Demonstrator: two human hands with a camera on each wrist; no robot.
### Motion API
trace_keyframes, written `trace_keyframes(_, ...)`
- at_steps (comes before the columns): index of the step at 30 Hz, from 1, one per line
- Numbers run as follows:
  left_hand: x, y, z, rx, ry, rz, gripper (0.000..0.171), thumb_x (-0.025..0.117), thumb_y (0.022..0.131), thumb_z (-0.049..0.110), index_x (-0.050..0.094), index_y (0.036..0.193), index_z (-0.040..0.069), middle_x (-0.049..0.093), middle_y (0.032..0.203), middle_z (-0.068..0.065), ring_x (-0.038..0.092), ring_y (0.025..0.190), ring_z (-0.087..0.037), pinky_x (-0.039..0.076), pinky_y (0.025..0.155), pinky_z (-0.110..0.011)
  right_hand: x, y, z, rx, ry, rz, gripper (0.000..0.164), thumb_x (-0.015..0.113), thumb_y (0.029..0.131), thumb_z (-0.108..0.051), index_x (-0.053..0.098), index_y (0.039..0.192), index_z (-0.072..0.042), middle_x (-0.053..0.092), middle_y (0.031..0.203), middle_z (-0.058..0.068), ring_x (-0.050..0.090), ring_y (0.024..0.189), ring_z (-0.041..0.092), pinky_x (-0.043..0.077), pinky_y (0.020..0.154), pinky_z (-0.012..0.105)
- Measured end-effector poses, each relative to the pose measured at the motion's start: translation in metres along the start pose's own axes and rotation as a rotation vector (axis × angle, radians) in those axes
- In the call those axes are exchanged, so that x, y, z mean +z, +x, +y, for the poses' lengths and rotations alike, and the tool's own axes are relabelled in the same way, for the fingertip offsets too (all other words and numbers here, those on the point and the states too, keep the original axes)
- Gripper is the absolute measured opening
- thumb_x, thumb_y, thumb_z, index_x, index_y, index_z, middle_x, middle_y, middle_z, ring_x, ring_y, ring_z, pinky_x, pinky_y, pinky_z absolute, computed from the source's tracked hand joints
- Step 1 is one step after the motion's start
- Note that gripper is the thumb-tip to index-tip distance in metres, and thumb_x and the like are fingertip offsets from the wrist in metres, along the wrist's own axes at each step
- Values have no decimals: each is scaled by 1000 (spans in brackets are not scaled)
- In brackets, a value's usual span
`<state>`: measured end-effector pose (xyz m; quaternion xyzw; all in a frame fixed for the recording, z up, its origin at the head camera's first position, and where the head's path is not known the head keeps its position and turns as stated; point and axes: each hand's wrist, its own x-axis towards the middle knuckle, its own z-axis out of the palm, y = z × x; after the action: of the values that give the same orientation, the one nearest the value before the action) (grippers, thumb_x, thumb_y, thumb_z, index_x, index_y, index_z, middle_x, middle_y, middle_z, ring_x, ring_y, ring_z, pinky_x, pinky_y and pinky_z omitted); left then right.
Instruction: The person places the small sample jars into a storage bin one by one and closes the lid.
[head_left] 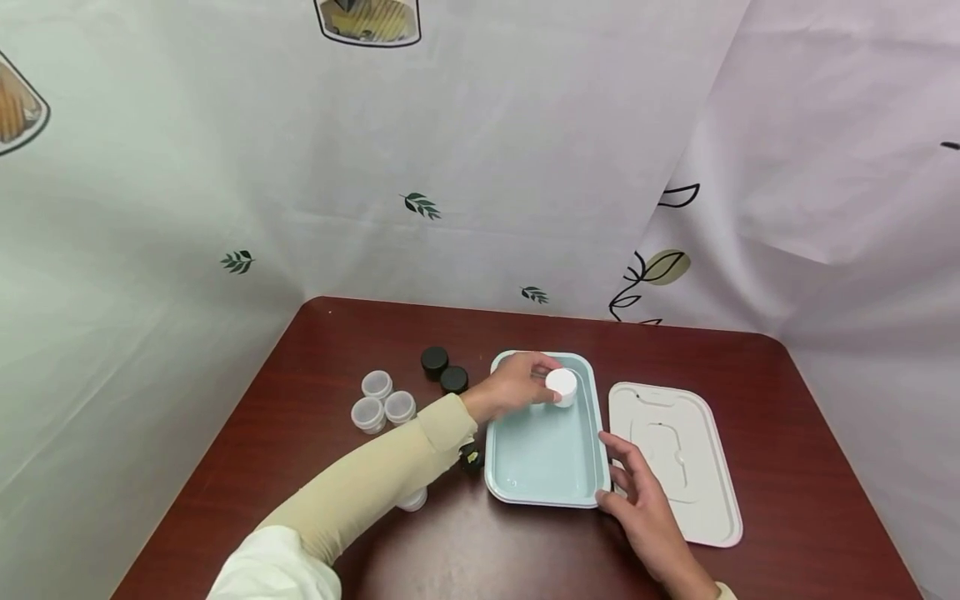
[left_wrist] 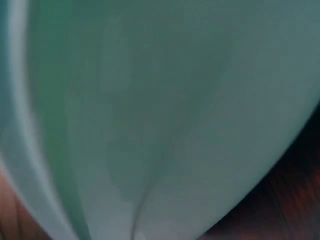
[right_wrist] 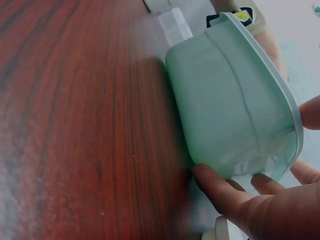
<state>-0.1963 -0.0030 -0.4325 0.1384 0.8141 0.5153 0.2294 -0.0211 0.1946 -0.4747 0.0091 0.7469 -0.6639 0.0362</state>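
Observation:
My left hand (head_left: pixel 519 385) reaches across into a light blue plastic container (head_left: pixel 543 502) and pinches a small white round jar (head_left: pixel 561 386) between thumb and fingers, near the far right corner. At the container's near right side is my right hand (head_left: pixel 637 504), its thumb by the near corner and a finger at the side rim. In the right wrist view, its fingertips (right_wrist: pixel 207 175) rest low against the outer wall, and another touches the rim. The left wrist view is filled by the container's blurred pale green wall (left_wrist: pixel 150 100), so the left hand's grip is hidden there.
A white lid (head_left: pixel 723 492) lies flat right of the container. Several small translucent jars (head_left: pixel 377 384) stand on the left, another partly hidden by the left sleeve. Two black round jars or caps (head_left: pixel 434 362) sit behind that forearm. White cloth hangs behind the dark red table (head_left: pixel 810 467).

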Motion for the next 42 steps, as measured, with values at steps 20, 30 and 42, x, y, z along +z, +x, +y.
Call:
trace_keyframes(20, 21, -1, -10, 52, 248, 117, 46, 83, 91, 7, 66, 134, 5, 74, 124, -10, 69, 108, -18, 60, 92, -35, 3, -3, 3, -44, -32, -14, 70, 55, 92, 12, 41, 157, -11, 45, 150, 19, 63, 130, 13, 60, 91, 29)
trace_keyframes(30, 17, -8, -2, 42, 307, 82, 59, 83, 93, 15, 58, 145, 4, 71, 130, -13, 67, 108, -18, 59, 95, -37, 2, -6, 3, -46, -25, -2, 68, 57, 93, 11, 43, 156, -11, 48, 146, 20, 66, 128, 14, 60, 89, 28)
trace_keyframes(42, -14, -29, 14, 50, 81, 43, 63, 78, 97, 19, 52, 152, 5, 61, 150, -16, 58, 141, -29, 51, 113, -45, 1, -7, 1, -26, -31, 16, 67, 59, 94, 9, 45, 155, -13, 50, 145, 19, 66, 126, 12, 60, 89, 27)
